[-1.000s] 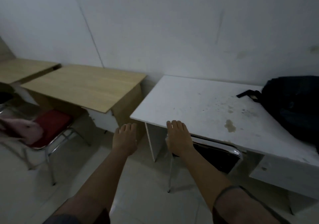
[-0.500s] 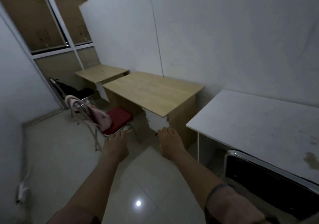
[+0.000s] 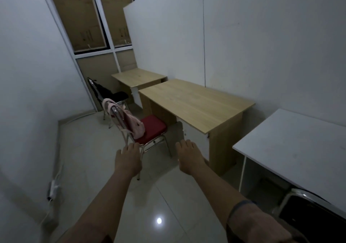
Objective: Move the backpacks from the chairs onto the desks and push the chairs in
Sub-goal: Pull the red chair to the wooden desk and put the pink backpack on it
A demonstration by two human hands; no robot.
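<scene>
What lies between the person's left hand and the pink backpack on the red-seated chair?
In the head view, only the chair's chrome backrest frame separates the left hand from the pink backpack hanging on the red-seated chair.

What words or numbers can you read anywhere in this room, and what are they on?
None can be read.
The brown cardboard boxes behind the window carry dark printed marks, too small and blurred to read.
The pink backpack, the wooden desk and the white desk show no writing.
</scene>
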